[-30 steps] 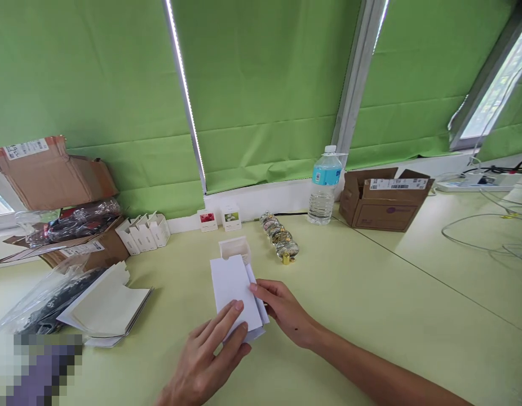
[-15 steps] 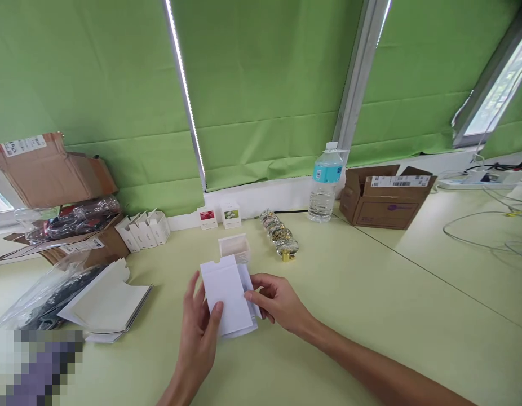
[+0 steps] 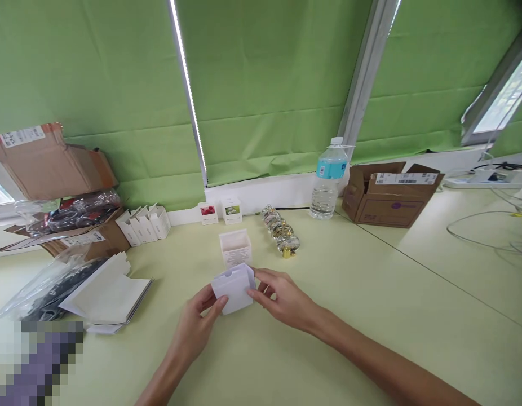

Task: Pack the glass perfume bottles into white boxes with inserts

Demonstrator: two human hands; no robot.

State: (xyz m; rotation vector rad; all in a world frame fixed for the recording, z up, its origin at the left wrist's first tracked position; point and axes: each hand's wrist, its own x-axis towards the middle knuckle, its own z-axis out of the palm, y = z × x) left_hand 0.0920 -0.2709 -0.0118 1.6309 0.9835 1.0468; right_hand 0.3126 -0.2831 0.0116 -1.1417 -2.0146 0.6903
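Both hands pinching the white folded carton [image 3: 234,286] just above the worktop [image 3: 371,316]: left hand [image 3: 196,325] on its lower left corner, right hand [image 3: 282,297] on its right edge. Open white box [image 3: 235,248] stands just behind it. Row of glass bottles [image 3: 281,238] right of that box.

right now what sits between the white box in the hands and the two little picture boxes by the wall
In the head view, one open white carton stands between the folded white box and the two picture boxes; otherwise bare tabletop.
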